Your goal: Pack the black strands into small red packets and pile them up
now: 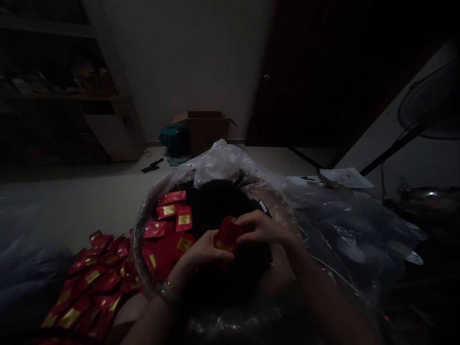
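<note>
Packet (pixel 227 235) at frame centre, long axis tilted lower left to upper right, is grasped by your left hand (pixel 203 253) and right hand (pixel 264 227). Darkness hides its open end. Your fingers cover its edges above the bag (pixel 223 160).

Open cardboard box (pixel 206 129) by the wall; fan (pixel 431 103) at right.

red sachets (pixel 89 287): glossy foil | bag (pixel 223 163): clear crinkled plastic | box (pixel 204 127): matt cardboard
</note>
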A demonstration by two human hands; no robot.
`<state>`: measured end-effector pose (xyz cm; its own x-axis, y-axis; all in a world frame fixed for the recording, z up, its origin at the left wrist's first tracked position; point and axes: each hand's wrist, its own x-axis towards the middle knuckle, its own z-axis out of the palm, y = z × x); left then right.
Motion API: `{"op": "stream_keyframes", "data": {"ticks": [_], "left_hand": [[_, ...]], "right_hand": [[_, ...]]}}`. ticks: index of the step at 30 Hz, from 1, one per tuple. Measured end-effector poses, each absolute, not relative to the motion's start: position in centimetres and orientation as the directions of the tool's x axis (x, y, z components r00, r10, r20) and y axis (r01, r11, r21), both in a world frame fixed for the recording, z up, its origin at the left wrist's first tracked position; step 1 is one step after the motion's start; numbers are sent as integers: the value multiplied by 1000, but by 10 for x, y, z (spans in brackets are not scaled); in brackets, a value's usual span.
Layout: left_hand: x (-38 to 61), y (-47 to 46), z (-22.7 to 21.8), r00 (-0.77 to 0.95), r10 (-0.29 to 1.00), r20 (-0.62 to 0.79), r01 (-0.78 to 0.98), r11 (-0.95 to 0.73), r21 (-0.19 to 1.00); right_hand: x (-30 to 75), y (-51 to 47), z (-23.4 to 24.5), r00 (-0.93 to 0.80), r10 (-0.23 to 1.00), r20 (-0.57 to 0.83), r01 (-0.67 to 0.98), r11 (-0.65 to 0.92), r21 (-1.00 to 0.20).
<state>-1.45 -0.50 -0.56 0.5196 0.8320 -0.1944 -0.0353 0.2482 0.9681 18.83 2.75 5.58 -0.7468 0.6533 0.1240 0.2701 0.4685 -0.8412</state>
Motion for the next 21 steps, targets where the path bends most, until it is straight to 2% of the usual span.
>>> {"op": "stream_keyframes", "data": {"ticks": [3, 6, 9, 12, 14, 18, 21], "left_hand": [[-11, -4, -12, 478, 864, -159, 7, 178, 984], [-8, -2, -22, 379, 922, -71, 82, 43, 996], [-8, -1, -29, 262, 963, 61, 205, -118, 972], [-9, 1, -31, 239, 965, 111, 312, -184, 932], [-9, 2, -31, 250, 963, 105, 306, -181, 935], [-9, 3, -27, 242, 970, 21, 168, -63, 984], [-10, 3, -21, 305, 951, -53, 29, 47, 998]], "right_hand": [[188, 28, 55, -722, 645, 248, 217, 553, -805], [185, 25, 54, -757, 581, 299, 246, 677, -694], [178, 15, 54, -780, 571, 256, 395, 767, -507], [170, 5, 57, -787, 607, 112, 532, 759, -375], [166, 3, 58, -788, 615, 29, 571, 747, -339], [165, 6, 60, -759, 650, -24, 623, 716, -315], [169, 10, 60, -760, 650, -16, 605, 698, -384]]}}
